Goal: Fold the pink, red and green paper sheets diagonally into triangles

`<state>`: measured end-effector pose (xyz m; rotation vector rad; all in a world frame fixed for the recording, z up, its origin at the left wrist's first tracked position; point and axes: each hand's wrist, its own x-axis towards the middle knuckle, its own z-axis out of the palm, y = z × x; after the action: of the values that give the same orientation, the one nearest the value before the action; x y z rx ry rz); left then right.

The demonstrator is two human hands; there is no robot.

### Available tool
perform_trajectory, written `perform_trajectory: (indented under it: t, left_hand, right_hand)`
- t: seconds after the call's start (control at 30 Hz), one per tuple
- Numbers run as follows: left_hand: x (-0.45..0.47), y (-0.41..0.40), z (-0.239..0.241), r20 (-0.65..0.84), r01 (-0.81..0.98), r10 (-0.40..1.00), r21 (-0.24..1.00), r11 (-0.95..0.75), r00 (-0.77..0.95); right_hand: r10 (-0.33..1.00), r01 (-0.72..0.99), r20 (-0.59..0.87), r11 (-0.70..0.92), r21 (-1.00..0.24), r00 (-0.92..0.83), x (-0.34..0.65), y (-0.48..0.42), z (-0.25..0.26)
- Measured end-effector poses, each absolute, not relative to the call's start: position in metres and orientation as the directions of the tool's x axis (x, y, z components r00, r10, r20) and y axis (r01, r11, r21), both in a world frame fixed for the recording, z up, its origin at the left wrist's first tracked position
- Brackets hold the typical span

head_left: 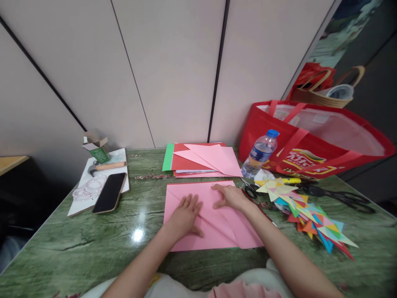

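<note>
A pink sheet of paper (pixel 178 238) lies on the table in front of me, with a diagonal crease or fold edge running from upper left to lower right. My left hand (pixel 184 215) rests flat on its left half, fingers spread. On the upper right part, my right hand (pixel 228 196) touches the paper with its thumb and fingers apart and slightly bent. Part of the sheet bulges a little near the lower right. A thin red edge shows beneath its top side. Behind it sits a stack of coloured paper (pixel 198 153), with pink pieces on top.
Right: water bottle (pixel 259 154), red bag (pixel 310 136), black-handled scissors (pixel 250 189), a second dark pair of scissors (pixel 341 196), a yellow tube (pixel 291 181) and a pile of folded coloured paper pieces (pixel 310 215). Left: phone (pixel 110 193), wooden-handled tool (pixel 108 166), small green box (pixel 99 153).
</note>
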<state>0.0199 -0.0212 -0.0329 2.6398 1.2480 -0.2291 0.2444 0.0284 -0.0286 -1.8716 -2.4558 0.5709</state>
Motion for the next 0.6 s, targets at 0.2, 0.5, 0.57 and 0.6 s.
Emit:
perform_trajectory:
  t: [0.2,0.5,0.57,0.6]
  left_hand:
    - [0.043,-0.045,-0.033,-0.250,0.686,0.641,0.186,-0.704,0.726]
    - [0.064,-0.081,-0.032,-0.248,0.581,0.528,0.253,-0.774,0.812]
    - [0.065,-0.084,-0.032,-0.250,0.563,0.507,0.280,-0.778,0.825]
    - [0.066,-0.083,-0.032,-0.255,0.559,0.500,0.299,-0.773,0.828]
  right_hand:
    - [0.932,0.933,-0.219,0.221,-0.285,-0.287,0.243,0.028,-0.027]
    - [0.933,0.932,-0.214,0.223,-0.286,-0.289,0.243,0.026,-0.024]
    - [0.932,0.930,-0.215,0.225,-0.289,-0.293,0.243,0.026,-0.023]
    - [0.931,0.930,-0.217,0.226,-0.290,-0.294,0.243,0.026,-0.023]
